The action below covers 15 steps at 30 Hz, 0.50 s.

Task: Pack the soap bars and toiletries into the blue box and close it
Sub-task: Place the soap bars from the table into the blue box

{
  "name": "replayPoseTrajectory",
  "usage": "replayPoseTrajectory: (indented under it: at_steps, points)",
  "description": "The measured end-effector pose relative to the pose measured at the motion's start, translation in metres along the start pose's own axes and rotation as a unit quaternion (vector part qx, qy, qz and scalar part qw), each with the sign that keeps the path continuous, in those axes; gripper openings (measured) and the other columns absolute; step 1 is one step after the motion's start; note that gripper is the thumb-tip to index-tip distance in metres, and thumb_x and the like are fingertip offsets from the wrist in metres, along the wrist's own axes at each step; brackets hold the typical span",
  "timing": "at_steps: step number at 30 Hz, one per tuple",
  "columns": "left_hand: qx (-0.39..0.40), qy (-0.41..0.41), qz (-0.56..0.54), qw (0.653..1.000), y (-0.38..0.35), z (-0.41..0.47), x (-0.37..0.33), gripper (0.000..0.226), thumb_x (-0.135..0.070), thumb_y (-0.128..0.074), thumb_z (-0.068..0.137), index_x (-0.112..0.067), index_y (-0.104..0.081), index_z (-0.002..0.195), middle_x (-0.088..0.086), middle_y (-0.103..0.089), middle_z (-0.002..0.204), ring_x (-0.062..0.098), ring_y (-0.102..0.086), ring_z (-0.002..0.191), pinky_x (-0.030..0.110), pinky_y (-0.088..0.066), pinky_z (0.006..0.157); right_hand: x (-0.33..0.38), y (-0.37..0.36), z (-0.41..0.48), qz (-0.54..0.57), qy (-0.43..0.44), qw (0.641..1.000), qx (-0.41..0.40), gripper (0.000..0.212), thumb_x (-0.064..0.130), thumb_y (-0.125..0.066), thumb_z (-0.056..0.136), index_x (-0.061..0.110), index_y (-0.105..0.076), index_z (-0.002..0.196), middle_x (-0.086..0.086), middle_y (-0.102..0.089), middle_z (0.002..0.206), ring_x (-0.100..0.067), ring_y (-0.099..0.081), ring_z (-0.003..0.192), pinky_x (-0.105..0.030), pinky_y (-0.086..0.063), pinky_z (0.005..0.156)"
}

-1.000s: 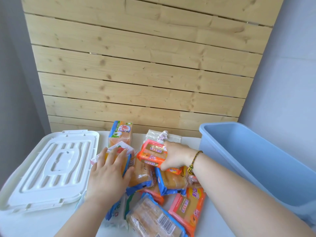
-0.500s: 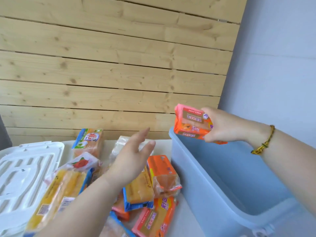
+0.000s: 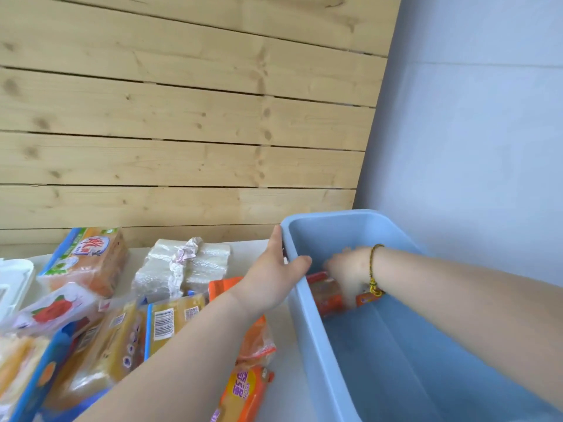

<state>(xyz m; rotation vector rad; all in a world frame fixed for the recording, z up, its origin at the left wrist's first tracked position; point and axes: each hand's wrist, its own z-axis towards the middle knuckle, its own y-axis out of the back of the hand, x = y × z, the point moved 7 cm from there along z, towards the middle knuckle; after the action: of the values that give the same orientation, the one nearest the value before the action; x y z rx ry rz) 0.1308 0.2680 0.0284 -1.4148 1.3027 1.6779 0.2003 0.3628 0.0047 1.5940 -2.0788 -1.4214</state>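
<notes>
The open blue box (image 3: 307, 345) stands on the right of the white table. My right hand (image 3: 347, 269), blurred, reaches down inside it at the far end and grips an orange soap pack (image 3: 327, 295) low against the left wall. My left hand (image 3: 271, 278) holds the box's left rim, thumb hooked over the edge and fingers flat on the outer wall. Left of the box lies a pile of wrapped soap bars: a yellow bar with a barcode (image 3: 170, 321), an orange pack (image 3: 243, 394) near the front, and several more.
A clear-wrapped bundle (image 3: 182, 269) and a blue-green soap pack (image 3: 88, 257) stand at the back of the table by the wooden plank wall. A corner of the white lid (image 3: 12, 281) shows at the far left. A grey wall rises behind the box.
My right hand has carried the orange soap pack from above the box's rim down into it. My left hand has moved from over the pile to the box's left rim.
</notes>
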Motion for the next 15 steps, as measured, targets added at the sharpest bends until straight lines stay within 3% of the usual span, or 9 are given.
replayPoseTrajectory:
  at_steps: [3,6,8,10,12,14,15]
  points:
    - [0.001,-0.011,-0.023,1.000,0.001,0.002,0.005,0.064,-0.025,-0.046,0.088,-0.029,-0.011,0.142,-0.005,-0.052,0.130,0.016,-0.050,0.116,0.034,-0.037,0.104,0.009,-0.014,0.020,0.004,0.018,1.000,-0.023,0.059,0.028,-0.070,0.073,0.008,-0.047,0.124,-0.011,-0.055,0.128,-0.029,-0.055,0.115,-0.035,-0.045,0.090]
    - [-0.003,-0.020,-0.012,1.000,-0.005,0.008,0.001,0.061,-0.023,-0.046,0.088,-0.029,-0.015,0.141,-0.003,-0.055,0.126,0.017,-0.053,0.112,0.028,-0.040,0.096,0.008,-0.032,0.027,0.037,0.017,0.998,-0.048,0.058,0.025,-0.069,0.075,0.007,-0.044,0.124,-0.013,-0.052,0.129,-0.030,-0.053,0.116,-0.036,-0.045,0.091]
    - [-0.002,-0.017,-0.014,1.000,-0.009,0.011,0.000,0.061,-0.023,-0.046,0.088,-0.028,-0.016,0.140,0.000,-0.055,0.127,0.019,-0.053,0.113,0.032,-0.040,0.099,0.007,-0.037,0.027,0.033,0.005,0.997,-0.068,0.064,0.027,-0.068,0.076,0.010,-0.038,0.130,-0.012,-0.044,0.133,-0.031,-0.043,0.123,-0.041,-0.043,0.098]
    - [0.000,-0.012,-0.016,1.000,-0.008,0.010,0.000,0.060,-0.024,-0.046,0.088,-0.028,-0.016,0.140,0.000,-0.055,0.127,0.019,-0.054,0.112,0.038,-0.040,0.103,0.008,-0.038,0.026,0.018,-0.007,0.999,-0.042,0.073,0.033,-0.069,0.075,0.012,-0.032,0.135,-0.011,-0.038,0.136,-0.031,-0.035,0.127,-0.044,-0.042,0.099]
    - [0.000,-0.011,-0.015,1.000,-0.008,0.010,0.000,0.059,-0.024,-0.046,0.087,-0.027,-0.018,0.140,0.001,-0.054,0.128,0.021,-0.054,0.112,0.040,-0.040,0.103,0.006,-0.033,0.022,0.015,-0.003,1.000,0.016,0.067,0.036,-0.070,0.074,0.011,-0.041,0.129,-0.012,-0.044,0.134,-0.028,-0.044,0.121,-0.038,-0.043,0.095]
    - [-0.007,-0.007,-0.010,1.000,-0.007,0.009,0.001,0.060,-0.025,-0.046,0.088,-0.027,-0.017,0.140,0.001,-0.052,0.131,0.021,-0.054,0.113,0.040,-0.039,0.104,-0.002,-0.028,0.019,-0.001,0.007,0.997,0.071,0.042,0.037,-0.069,0.076,0.009,-0.059,0.106,-0.010,-0.062,0.109,-0.020,-0.055,0.095,-0.030,-0.046,0.084]
    - [-0.008,-0.005,-0.007,1.000,-0.007,0.009,0.001,0.060,-0.025,-0.046,0.088,-0.027,-0.017,0.140,0.000,-0.051,0.132,0.021,-0.053,0.113,0.039,-0.039,0.104,-0.007,-0.025,0.017,-0.015,0.009,0.997,0.077,0.041,0.037,-0.068,0.076,0.007,-0.061,0.104,-0.007,-0.062,0.089,-0.019,-0.052,0.087,-0.030,-0.047,0.081]
